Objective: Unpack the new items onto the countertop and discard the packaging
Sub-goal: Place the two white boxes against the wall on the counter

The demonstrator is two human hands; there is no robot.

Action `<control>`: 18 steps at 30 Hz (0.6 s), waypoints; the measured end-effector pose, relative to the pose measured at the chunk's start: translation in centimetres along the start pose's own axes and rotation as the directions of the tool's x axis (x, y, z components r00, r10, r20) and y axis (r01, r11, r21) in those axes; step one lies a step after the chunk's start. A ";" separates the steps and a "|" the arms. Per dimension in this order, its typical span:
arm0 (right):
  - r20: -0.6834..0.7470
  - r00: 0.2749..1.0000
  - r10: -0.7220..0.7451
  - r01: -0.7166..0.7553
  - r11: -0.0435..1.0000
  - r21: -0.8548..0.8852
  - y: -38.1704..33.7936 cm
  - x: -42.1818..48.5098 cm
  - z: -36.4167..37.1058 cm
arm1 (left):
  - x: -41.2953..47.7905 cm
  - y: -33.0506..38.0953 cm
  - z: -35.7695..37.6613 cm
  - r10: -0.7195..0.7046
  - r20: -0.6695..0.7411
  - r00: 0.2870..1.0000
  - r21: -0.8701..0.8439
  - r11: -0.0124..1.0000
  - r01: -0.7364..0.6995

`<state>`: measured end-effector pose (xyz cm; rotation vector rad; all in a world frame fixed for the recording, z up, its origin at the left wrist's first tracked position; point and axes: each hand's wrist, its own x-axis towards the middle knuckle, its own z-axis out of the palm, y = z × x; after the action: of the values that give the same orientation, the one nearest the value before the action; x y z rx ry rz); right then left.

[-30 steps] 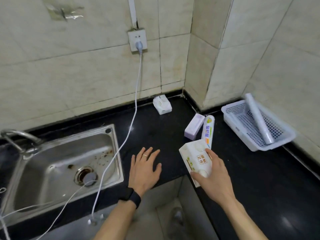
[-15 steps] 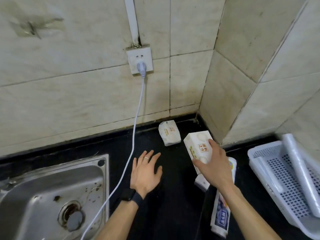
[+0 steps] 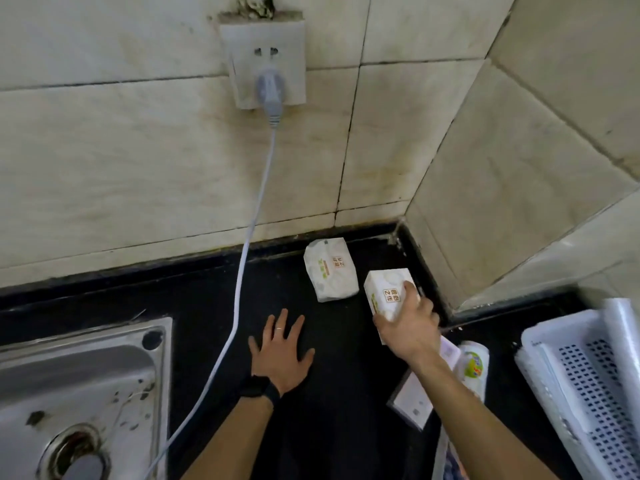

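Note:
My right hand [image 3: 408, 327] grips a white tissue pack [image 3: 386, 292] with orange print, holding it low over the black countertop [image 3: 207, 292] near the wall corner. A second, matching tissue pack [image 3: 329, 273] lies flat on the counter just to its left, against the back wall. My left hand [image 3: 280, 348] rests palm down with fingers spread on the counter, holding nothing. A ring and a black wrist band show on that arm.
A white cable [image 3: 242, 258] runs from the wall socket [image 3: 266, 60] down across the counter beside the steel sink [image 3: 83, 386]. A lilac box [image 3: 415, 400] and a printed roll [image 3: 472, 367] lie under my right forearm. A white perforated basket [image 3: 581, 386] holding a white roll stands at the right.
My right hand has carried the tissue pack forward to the back corner, beside the other pack. The camera has moved closer to the wall. My left hand has stayed flat.

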<state>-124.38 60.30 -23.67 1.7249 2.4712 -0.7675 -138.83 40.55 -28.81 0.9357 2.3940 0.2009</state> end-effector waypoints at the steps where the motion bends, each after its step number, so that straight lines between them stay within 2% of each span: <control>1: 0.010 1.000 0.003 -0.003 1.000 -0.006 0.1 -0.2 0.8 | 0.1 -0.3 0.6 -0.001 0.002 1.000 0.010 1.000 0.001; 3: 0.001 1.000 0.002 -0.002 1.000 -0.014 0.2 -0.7 2.0 | 0.0 -0.4 1.3 -0.001 -0.017 1.000 0.023 1.000 0.001; 7: -0.003 1.000 0.002 -0.002 0.991 -0.135 0.5 -1.4 3.0 | 0.1 -0.3 1.6 0.000 -0.009 1.000 0.035 0.999 0.000; 13: 0.082 0.996 -0.017 0.027 0.991 -0.132 0.8 -1.1 2.2 | 0.1 0.0 1.6 -0.007 0.014 1.000 0.054 0.999 0.006; 16: 0.134 0.990 -0.038 0.039 0.999 0.000 1.1 -1.6 0.9 | 0.1 0.3 1.5 -0.004 0.022 1.000 0.042 0.999 0.003; 18: 0.062 0.994 -0.088 0.079 0.988 0.134 1.5 -2.9 -0.4 | -0.1 0.8 1.0 -0.013 0.029 0.999 0.035 0.999 0.012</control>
<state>-121.81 58.29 -23.01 1.6127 2.5143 -1.0004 -137.79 41.04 -29.33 0.9328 2.3827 0.1400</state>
